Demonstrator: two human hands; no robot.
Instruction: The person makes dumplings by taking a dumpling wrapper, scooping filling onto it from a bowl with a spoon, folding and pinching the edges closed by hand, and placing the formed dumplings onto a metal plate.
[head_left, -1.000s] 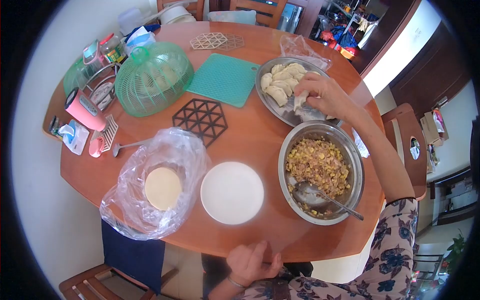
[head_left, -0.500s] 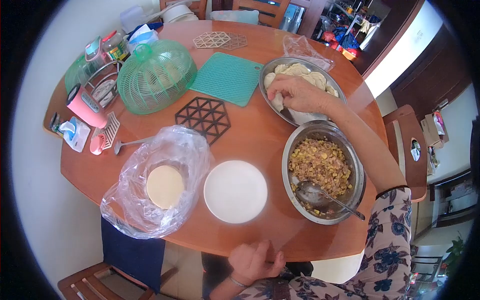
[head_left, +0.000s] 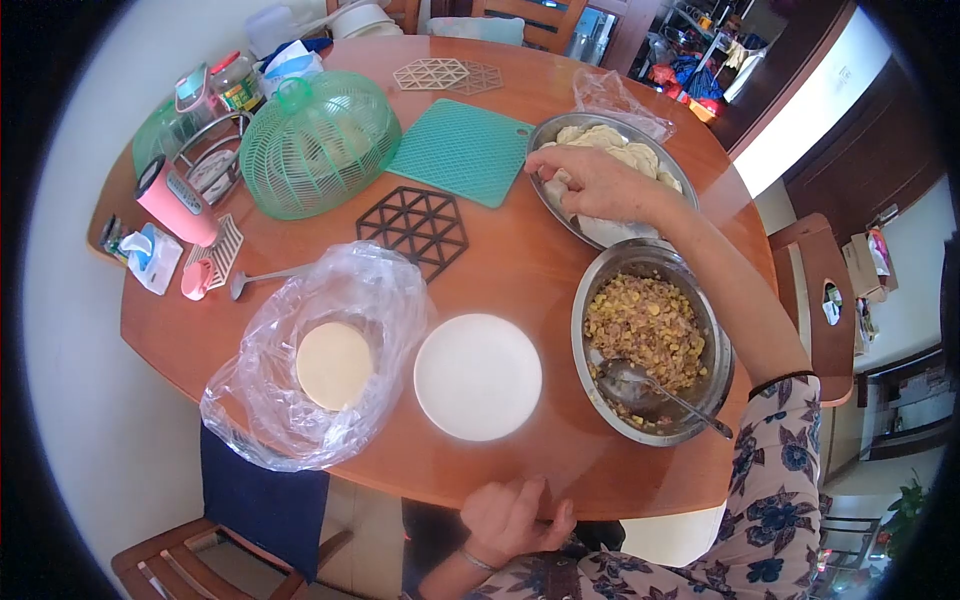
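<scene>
My right hand (head_left: pixel 612 186) hovers at the near left side of an oval metal tray (head_left: pixel 537 192) of dumplings (head_left: pixel 632 152), its index finger stretched out and its fingers apart. Part of the tray under the hand is hidden. My left hand (head_left: pixel 510 517) rests at the table's front edge, fingers loosely apart, holding nothing. Before it lies a white plate (head_left: pixel 478 377) with nothing on it. A metal bowl of chopped filling (head_left: pixel 643 325) stands to the right, a spoon (head_left: pixel 680 407) leaning in it. At left, a stack of round dough wrappers (head_left: pixel 335 366) lies in a clear plastic bag (head_left: pixel 385 290).
Behind the plate lie a dark lattice trivet (head_left: pixel 413 228) and a teal mat (head_left: pixel 462 150). A green mesh food cover (head_left: pixel 318 150), a pink bottle (head_left: pixel 178 203) and jars stand at back left. A ladle (head_left: pixel 262 280) lies by the bag. A crumpled plastic bag (head_left: pixel 622 103) is behind the tray.
My right hand's fingers have loosened from a pinch at the tray, the index finger now stretching out. My left hand stays at the table edge. The view has shifted slightly.
</scene>
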